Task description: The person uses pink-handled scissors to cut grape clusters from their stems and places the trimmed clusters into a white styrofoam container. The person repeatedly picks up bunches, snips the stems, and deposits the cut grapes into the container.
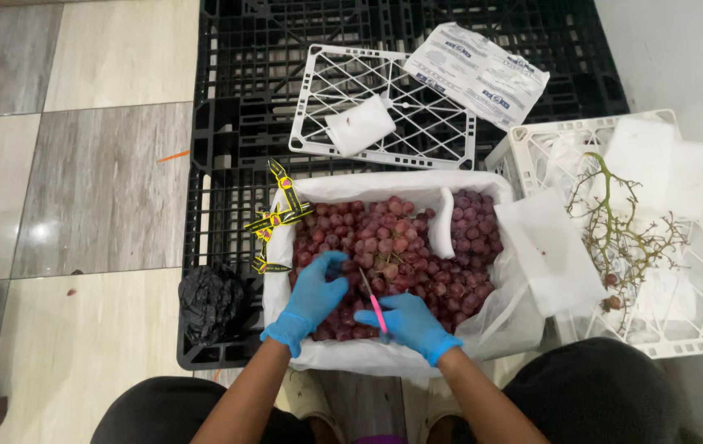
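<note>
Left of your left hand [312,298]: a crumpled black bag [210,302] on the black pallet [236,123], and yellow-black straps [273,220] on the crate's near-left corner.

Left hand, blue glove: grip curled half closed over a cluster of red grapes [401,247], fingertips pressed into the fruit directly beneath it.

Right hand [409,322], blue glove: grip closed round pink-handled scissors [373,302]. Long axis of the scissors runs from your right grip up and left, tip lying between the two hands, just beside the left fingers. Whether the blades are apart cannot be told.

The grapes fill the white-lined crate [351,187], spreading ahead and right of both grips; the left hand is the one on them.

Right of the right grip: white foam sheet [550,251], then a white crate [697,329] holding bare stems [623,234].
</note>
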`<state>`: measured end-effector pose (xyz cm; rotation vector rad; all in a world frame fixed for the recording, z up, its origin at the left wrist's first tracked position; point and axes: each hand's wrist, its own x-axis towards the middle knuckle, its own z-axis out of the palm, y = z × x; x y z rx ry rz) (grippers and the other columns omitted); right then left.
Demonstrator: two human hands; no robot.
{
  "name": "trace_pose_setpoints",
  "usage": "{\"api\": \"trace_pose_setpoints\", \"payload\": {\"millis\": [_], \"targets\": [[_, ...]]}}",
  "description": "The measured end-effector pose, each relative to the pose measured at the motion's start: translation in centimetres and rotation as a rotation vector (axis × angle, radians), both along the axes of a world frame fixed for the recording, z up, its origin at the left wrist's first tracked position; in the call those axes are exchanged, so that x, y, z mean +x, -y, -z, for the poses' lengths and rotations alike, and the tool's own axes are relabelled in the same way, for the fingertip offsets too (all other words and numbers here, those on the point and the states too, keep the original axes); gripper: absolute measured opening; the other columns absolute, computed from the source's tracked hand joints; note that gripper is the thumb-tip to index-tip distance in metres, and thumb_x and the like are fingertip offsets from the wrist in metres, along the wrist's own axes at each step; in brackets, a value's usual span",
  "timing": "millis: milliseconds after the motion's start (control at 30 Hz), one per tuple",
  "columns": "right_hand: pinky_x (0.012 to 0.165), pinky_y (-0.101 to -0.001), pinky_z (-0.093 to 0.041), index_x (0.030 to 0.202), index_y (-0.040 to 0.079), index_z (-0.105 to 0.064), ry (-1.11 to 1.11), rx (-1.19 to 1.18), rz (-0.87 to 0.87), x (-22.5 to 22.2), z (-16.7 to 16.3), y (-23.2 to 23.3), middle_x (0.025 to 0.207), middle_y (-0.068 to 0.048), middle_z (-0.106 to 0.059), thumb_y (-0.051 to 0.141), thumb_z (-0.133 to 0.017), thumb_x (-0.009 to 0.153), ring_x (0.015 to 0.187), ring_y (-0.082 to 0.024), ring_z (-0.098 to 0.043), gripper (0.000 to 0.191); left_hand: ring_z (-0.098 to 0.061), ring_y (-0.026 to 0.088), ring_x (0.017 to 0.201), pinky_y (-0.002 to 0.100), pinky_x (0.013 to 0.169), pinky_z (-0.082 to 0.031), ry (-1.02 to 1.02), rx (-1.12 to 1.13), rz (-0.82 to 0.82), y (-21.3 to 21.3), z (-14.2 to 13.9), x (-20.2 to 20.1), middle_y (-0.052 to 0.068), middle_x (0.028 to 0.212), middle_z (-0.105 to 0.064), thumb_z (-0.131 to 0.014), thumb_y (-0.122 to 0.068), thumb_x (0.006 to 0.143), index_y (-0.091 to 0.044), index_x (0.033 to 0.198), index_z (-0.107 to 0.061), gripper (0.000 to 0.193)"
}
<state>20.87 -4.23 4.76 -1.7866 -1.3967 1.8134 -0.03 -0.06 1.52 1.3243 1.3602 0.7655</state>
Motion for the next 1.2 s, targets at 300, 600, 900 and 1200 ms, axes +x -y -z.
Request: {"api": "trace_pose_setpoints", "payload": {"millis": [300, 600, 900, 1200], "targets": [[0.053, -0.0333, -0.050, 0.075, 0.003, -0.072, 0.242, -0.060, -0.202, 3.1, -4.8, -0.9, 0.059, -0.009, -0.071, 0.051, -0.081, 0.076, 0.050, -0.017, -0.062, 0.049, -0.037, 0.050, 0.127, 0.061, 0.102, -0.034, -0.676, 0.557, 0.207, 1.4, -1.2, 2.9, 0.026, 0.139, -0.049, -0.084, -0.023, 0.059, -0.005, 0.097, -0.075, 0.043], [0.055, -0.0311, -0.051, 0.076, 0.004, -0.072, 0.207, -0.084, -0.235, 2.5, -3.5, -1.4, 0.062, -0.008, -0.069, 0.056, -0.079, 0.078, 0.053, -0.016, -0.063, 0.053, -0.043, 0.039, 0.126, 0.055, 0.100, -0.029, -0.665, 0.521, 0.073, 2.0, 0.2, 2.7, 0.014, 0.120, -0.058, -0.082, -0.026, 0.067, -0.012, 0.095, -0.074, 0.032], [0.059, -0.0308, -0.049, 0.087, 0.007, -0.078, 0.067, -0.052, -0.138, 0.7, -1.4, -1.6, 0.063, -0.006, -0.066, 0.052, -0.078, 0.080, 0.057, -0.013, -0.059, 0.045, -0.051, 0.031, 0.115, 0.052, 0.095, -0.030, -0.584, 0.513, 0.018, 2.5, 0.9, 2.8, 0.008, 0.103, -0.065, -0.082, -0.032, 0.071, -0.009, 0.101, -0.073, 0.038], [0.069, -0.0368, -0.054, 0.077, 0.003, -0.074, 0.390, 0.044, -0.331, 2.8, -3.7, -1.5, 0.067, -0.012, -0.071, 0.064, -0.077, 0.072, 0.063, -0.022, -0.069, 0.061, -0.043, 0.040, 0.124, 0.057, 0.094, -0.032, -0.644, 0.541, 0.043, 2.3, -0.5, 3.0, 0.014, 0.126, -0.057, -0.083, -0.030, 0.066, -0.012, 0.108, -0.076, 0.046]]}}
